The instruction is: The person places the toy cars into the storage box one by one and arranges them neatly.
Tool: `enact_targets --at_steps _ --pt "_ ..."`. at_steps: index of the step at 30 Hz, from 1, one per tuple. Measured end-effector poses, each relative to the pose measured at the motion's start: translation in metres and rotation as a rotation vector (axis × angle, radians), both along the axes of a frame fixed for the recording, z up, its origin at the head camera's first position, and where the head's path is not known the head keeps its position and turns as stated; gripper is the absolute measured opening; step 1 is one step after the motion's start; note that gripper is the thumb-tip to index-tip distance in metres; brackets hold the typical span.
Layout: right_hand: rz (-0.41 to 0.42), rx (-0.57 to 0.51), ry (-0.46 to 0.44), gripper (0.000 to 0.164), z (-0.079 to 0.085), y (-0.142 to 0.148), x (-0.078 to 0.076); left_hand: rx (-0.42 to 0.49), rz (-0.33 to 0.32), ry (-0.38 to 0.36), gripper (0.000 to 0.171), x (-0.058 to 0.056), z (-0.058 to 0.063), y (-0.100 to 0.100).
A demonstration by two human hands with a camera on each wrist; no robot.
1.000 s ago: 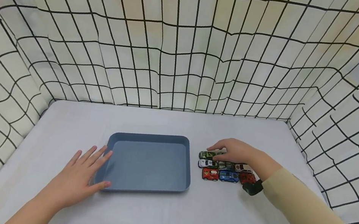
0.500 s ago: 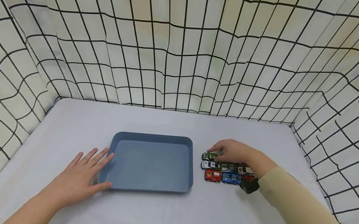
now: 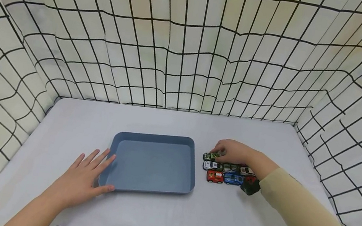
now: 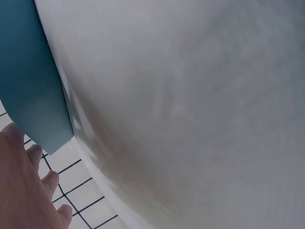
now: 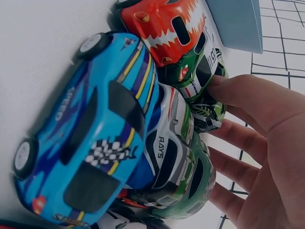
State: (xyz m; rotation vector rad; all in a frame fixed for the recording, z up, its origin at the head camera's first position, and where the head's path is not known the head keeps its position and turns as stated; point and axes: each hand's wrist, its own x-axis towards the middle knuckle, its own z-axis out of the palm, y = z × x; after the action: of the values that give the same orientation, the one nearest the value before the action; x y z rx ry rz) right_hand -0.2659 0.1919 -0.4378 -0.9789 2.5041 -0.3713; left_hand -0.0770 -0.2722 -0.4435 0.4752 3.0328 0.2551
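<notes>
White cloth point(image 3: 158, 222) is lying under the packed cars point(image 3: 230, 168), where my right hand point(image 3: 234, 151) is pinching the green car point(image 3: 210, 156) nearest the blue tray point(image 3: 194, 167), my left hand point(image 3: 82, 182) lying wide-fingered, and a crooked pull could be knocking the close-set white car point(image 3: 212, 166) askew.

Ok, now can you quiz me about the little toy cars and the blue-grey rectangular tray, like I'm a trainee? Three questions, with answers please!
1. Which hand touches the small green-and-black patterned toy car?
2. True or false: the left hand is holding a toy car.
3. In the head view, which colour is the car just right of the red toy car with white flame marks: A white, B blue, C yellow?

Key: 1, the right hand. 2, false: its fingers are spread at the blue-grey rectangular tray. 3, B.
</notes>
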Motion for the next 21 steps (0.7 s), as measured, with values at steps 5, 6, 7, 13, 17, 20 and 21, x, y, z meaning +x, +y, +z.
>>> enact_targets --at_steps 5,6,7,13,17,20,21 --pt "-0.022 0.002 0.008 0.032 0.0 -0.0003 0.0004 0.009 -0.01 0.023 0.094 -0.0012 -0.0025 -0.0002" --pt "-0.028 0.005 0.008 0.031 -0.0002 -0.0002 0.0004 0.009 -0.012 0.025 0.095 -0.002 -0.0034 -0.0004" --pt "-0.035 0.006 0.009 0.031 -0.0003 0.0001 0.0006 0.011 -0.013 0.025 0.094 -0.0026 -0.0039 -0.0003" --pt "-0.075 -0.008 -0.004 0.031 0.0012 0.0015 0.0011 0.014 -0.01 0.011 0.094 -0.0046 -0.0038 0.0014" --pt "-0.089 -0.018 -0.008 0.034 0.0038 0.0022 0.0002 0.018 -0.004 -0.002 0.094 -0.004 -0.004 0.002" --pt "-0.101 -0.032 -0.01 0.036 0.0051 0.0038 -0.0012 0.025 -0.004 0.0 0.093 -0.0039 -0.0037 0.0025" --pt "-0.108 -0.04 -0.013 0.037 0.0055 0.0046 -0.0017 0.026 -0.002 0.0 0.093 -0.004 -0.0032 0.0027"
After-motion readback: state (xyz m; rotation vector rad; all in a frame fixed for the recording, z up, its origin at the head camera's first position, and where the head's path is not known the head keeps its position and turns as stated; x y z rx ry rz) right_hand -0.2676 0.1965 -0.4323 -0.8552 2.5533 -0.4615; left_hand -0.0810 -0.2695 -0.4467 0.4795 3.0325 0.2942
